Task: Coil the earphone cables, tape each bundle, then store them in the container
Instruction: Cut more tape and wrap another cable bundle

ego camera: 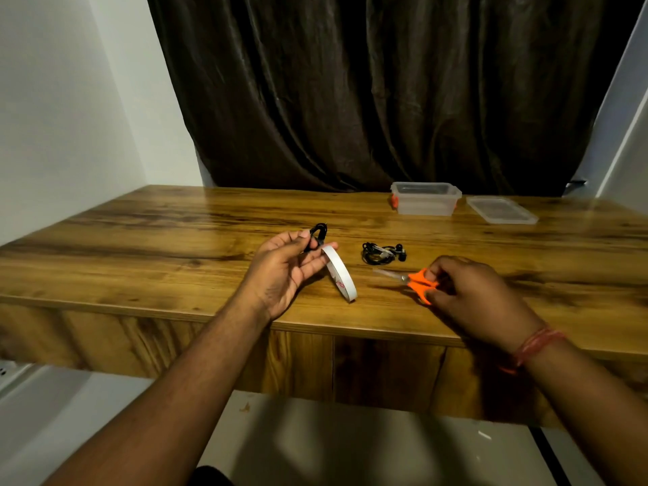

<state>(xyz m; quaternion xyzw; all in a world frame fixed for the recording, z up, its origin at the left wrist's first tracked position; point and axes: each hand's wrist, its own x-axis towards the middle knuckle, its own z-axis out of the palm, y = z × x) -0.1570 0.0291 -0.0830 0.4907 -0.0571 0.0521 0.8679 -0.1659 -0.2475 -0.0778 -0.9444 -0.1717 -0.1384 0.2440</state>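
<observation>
While both forearms reached over the wooden table [140,240], the right hand [477,296] curled round orange-handled scissors [419,280], blades pointing left just above the tabletop. The left hand [284,268] pinched a coiled black earphone bundle [317,236] betw. thumb & fingers, w/ a white tape roll [342,275] hanging off its fingers. Just beyond the scissors lay a 2nd coiled earphone bundle [382,253], taped, on the table. Farther back-right stood the clear plastic container [426,201], open, its lid [501,210] flat beside it.
</observation>
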